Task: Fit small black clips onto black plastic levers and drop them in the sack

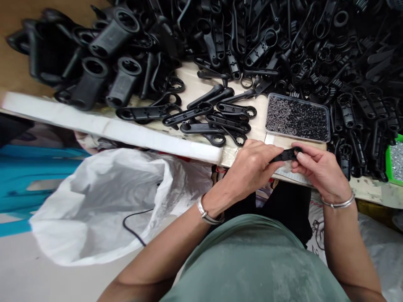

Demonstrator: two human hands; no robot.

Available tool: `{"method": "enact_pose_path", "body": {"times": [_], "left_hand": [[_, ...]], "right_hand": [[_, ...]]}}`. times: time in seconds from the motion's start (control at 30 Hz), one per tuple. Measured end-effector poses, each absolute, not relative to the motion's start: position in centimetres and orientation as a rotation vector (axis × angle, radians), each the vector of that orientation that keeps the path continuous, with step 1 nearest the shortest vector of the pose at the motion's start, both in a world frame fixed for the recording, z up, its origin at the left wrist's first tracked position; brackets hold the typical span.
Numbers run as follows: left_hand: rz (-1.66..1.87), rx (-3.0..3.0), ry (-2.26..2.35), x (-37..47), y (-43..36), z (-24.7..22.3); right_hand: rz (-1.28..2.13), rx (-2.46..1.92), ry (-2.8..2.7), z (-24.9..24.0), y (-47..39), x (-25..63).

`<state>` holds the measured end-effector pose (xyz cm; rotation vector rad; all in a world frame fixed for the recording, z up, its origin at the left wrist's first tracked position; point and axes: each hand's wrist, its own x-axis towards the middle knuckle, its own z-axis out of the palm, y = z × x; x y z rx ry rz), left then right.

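Between my two hands, just over the table's front edge, is a black plastic handle-like part with a ring at one end. My left hand is closed on its left end, thumb below and fingers above. At the ring end, my right hand pinches the same part with thumb and fingertips. Anything small under the right fingertips is hidden. Behind my hands sits a clear plastic box filled with small dark pieces. Similar black parts lie left of the box.
A large heap of black plastic parts covers the back of the table. A white strip edges the table's left front. Below it stands a white sack, its mouth open. A green tray of small shiny pieces stands far right.
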<state>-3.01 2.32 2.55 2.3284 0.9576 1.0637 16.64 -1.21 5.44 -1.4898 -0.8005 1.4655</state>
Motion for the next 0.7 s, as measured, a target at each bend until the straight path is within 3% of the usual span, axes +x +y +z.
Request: {"method": "enact_pose_path", "body": {"times": [0.47, 0.7], "left_hand": [[1.037, 2.248, 0.851, -3.2, 2.9, 2.5], [0.961, 2.315, 0.872, -3.8, 3.6, 2.3]], "right_hand": [[1.604, -1.537, -1.148, 5.2, -0.8, 18.9], [1.431, -1.660, -1.219, 6.1, -0.8, 18.2]]}}
